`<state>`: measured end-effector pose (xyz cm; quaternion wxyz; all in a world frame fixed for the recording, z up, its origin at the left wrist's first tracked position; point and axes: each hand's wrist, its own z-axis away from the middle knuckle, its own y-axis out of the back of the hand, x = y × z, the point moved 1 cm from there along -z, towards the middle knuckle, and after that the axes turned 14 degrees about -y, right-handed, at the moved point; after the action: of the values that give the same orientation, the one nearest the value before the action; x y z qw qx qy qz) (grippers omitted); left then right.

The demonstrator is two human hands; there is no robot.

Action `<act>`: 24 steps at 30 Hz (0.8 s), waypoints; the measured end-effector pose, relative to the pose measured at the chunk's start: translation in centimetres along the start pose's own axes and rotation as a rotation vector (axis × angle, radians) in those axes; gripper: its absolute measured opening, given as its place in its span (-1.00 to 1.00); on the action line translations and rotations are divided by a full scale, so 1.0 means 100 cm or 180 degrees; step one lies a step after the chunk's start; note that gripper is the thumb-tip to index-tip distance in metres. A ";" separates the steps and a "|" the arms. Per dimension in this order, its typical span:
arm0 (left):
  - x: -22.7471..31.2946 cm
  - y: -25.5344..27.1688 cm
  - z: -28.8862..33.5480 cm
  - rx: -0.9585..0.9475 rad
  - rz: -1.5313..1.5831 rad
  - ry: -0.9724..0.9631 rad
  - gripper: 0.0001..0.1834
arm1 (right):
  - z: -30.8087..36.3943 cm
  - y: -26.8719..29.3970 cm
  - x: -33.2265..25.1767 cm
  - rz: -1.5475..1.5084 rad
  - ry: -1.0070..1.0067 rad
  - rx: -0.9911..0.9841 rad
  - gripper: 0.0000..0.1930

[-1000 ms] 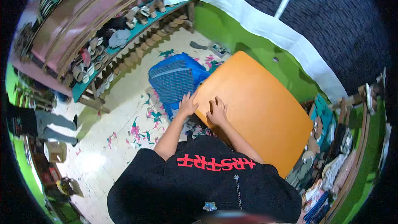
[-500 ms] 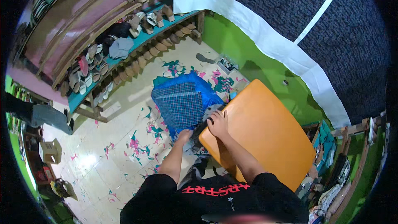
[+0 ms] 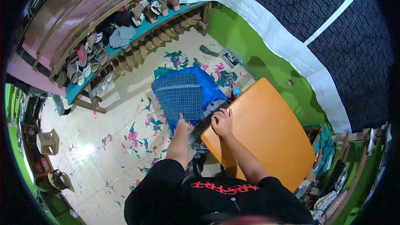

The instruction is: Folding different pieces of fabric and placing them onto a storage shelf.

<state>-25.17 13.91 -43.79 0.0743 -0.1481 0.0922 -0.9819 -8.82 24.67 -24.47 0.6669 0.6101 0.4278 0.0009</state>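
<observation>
My left hand [image 3: 183, 124] reaches to the near edge of a blue checked cloth bundle [image 3: 179, 96], its fingers apart and touching or just above the cloth. Bright blue sheeting [image 3: 208, 85] wraps round the bundle's far and right sides. On the left corner of an orange table [image 3: 271, 129] rests my right hand [image 3: 222, 121], fingers bent and spread, holding nothing that shows. Dark and grey material [image 3: 206, 116] lies between the bundle and the table, partly hidden by my hands.
Pink and green scraps [image 3: 132, 137] litter the tiled floor. A teal-topped rack [image 3: 141, 33] with several shoes stands at the far left. Beside the green wall sits a small clear box [image 3: 230, 58]. Cloth piles [image 3: 327, 191] fill the right side, and a cardboard box [image 3: 46, 143] stands at left.
My left hand has moved forward onto the bundle's near edge, and its fingers have spread. My right hand has shifted slightly along the table's edge. The person at far left has moved mostly out of view.
</observation>
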 end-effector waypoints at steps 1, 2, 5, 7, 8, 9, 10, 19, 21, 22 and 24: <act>0.006 -0.001 -0.004 0.0464 0.0168 -0.0320 -0.36 | 0.000 0.000 -0.002 0.0035 0.0008 0.0020 -0.87; 0.010 0.003 -0.006 0.0481 0.0198 -0.0349 -0.36 | 0.000 0.000 -0.004 0.0066 0.0022 0.0039 -0.87; 0.030 -0.008 0.026 -0.0796 0.1106 -0.1226 -0.61 | 0.001 0.000 0.005 0.0119 -0.0009 0.0099 -0.86; 0.050 -0.019 0.067 -0.0767 0.1063 -0.1591 -0.65 | 0.003 0.000 0.006 0.0093 -0.0034 0.0134 -0.85; 0.062 -0.021 0.081 -0.0720 0.1031 -0.1948 -0.67 | 0.003 0.001 0.002 0.0053 0.0026 0.0125 -0.85; 0.079 -0.017 0.086 -0.0938 0.1144 -0.2142 -0.72 | 0.005 0.001 -0.002 0.0164 0.0091 0.0084 -0.85; 0.089 -0.026 0.106 -0.0961 0.1148 -0.2160 -0.72 | 0.005 0.000 0.002 0.0308 0.0093 0.0082 -0.85; 0.123 -0.092 0.285 -0.2393 -0.0931 -0.4266 -0.85 | 0.024 0.021 0.015 -0.2263 -0.1202 -0.0963 -0.81; 0.099 -0.104 0.325 -0.2365 -0.2716 -0.4981 -0.83 | 0.038 0.042 0.028 -0.3005 -0.1555 -0.0827 -0.78; 0.084 -0.111 0.328 -0.2479 -0.3110 -0.5675 -0.81 | 0.048 0.055 0.029 -0.3744 -0.1825 -0.0774 -0.74; 0.027 -0.119 0.353 -0.3179 -0.3729 -0.5827 -0.81 | 0.073 0.081 0.048 -0.3792 -0.2242 -0.0500 -0.64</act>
<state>-18.40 19.41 -7.45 -0.4122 -0.8244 0.2949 -0.2520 2.62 23.28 -21.44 0.6950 0.1854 0.4465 -0.5322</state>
